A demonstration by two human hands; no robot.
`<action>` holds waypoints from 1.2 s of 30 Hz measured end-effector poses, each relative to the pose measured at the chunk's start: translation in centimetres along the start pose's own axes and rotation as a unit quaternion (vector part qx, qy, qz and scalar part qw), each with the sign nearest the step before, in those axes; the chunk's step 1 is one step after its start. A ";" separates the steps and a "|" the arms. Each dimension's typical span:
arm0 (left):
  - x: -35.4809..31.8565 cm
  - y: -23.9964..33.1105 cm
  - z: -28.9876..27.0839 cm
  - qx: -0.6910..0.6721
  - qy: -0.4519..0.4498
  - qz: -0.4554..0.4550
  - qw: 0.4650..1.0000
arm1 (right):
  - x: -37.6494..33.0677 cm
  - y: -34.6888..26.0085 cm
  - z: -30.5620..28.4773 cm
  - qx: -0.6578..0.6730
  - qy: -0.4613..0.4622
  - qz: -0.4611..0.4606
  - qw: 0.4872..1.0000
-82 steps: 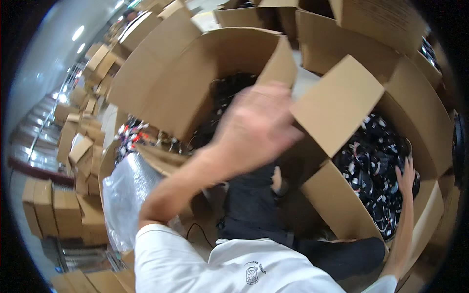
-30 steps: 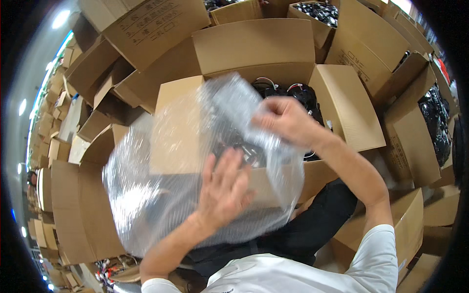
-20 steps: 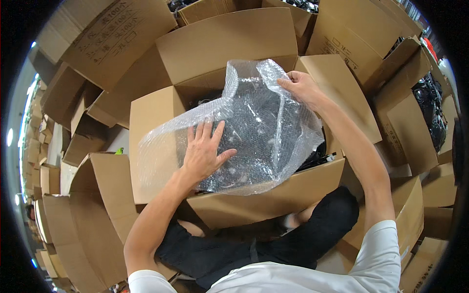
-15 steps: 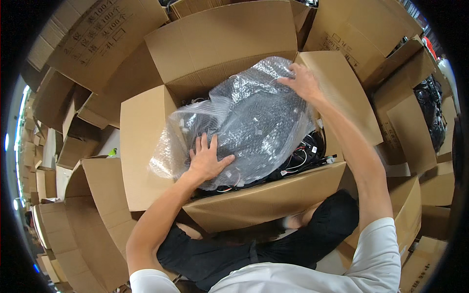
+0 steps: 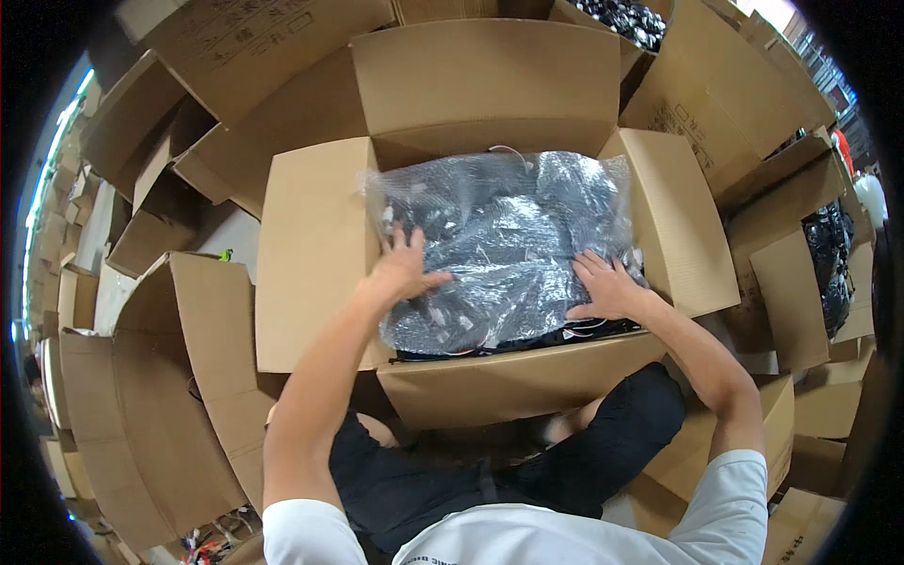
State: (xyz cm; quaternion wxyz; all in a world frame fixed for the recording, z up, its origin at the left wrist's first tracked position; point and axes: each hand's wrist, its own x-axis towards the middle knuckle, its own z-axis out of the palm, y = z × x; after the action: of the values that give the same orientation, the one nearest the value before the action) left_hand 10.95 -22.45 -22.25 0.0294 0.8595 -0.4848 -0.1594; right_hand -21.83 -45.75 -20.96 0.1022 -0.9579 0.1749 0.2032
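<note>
A sheet of clear bubble wrap (image 5: 499,235) lies spread over the contents of an open cardboard box (image 5: 508,386) in front of me. Flat on the sheet's left part rests my left hand (image 5: 403,268), fingers apart. My right hand (image 5: 610,285) presses on its right side near the box's right flap, fingers also spread. Below the sheet's near edge, black parts with thin cables (image 5: 598,327) show; most of them are covered, so I cannot make out their kind.
The box's flaps stand folded outward, with a left flap (image 5: 315,254) and a tall far flap (image 5: 490,75). Other open cartons crowd around, one at the left (image 5: 141,405). A carton on the right holds a black plastic bag (image 5: 829,273). Shiny small parts (image 5: 626,21) fill a far box.
The bubble wrap has been flattened and squared out inside the box. My right hand has come down from its far edge toward me, and the left hand still lies on the left part.
</note>
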 end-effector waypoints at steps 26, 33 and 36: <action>-38.1 -41.7 14.8 -0.250 -0.043 -0.432 0.866 | -3.8 0.4 1.3 0.043 0.137 0.245 0.959; -31.0 -30.8 22.3 -0.257 0.151 -0.555 0.777 | -4.5 2.1 2.5 0.090 0.175 0.271 0.942; -29.8 -29.3 19.0 -0.210 0.175 -0.506 0.818 | -5.8 2.2 2.6 0.124 0.204 0.293 0.926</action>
State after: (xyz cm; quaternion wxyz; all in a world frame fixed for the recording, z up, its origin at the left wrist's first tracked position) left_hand 15.07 20.16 -38.91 0.2091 0.9701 0.0765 -0.0963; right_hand -28.57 -45.37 -21.08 0.1183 -0.8643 0.4889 0.0008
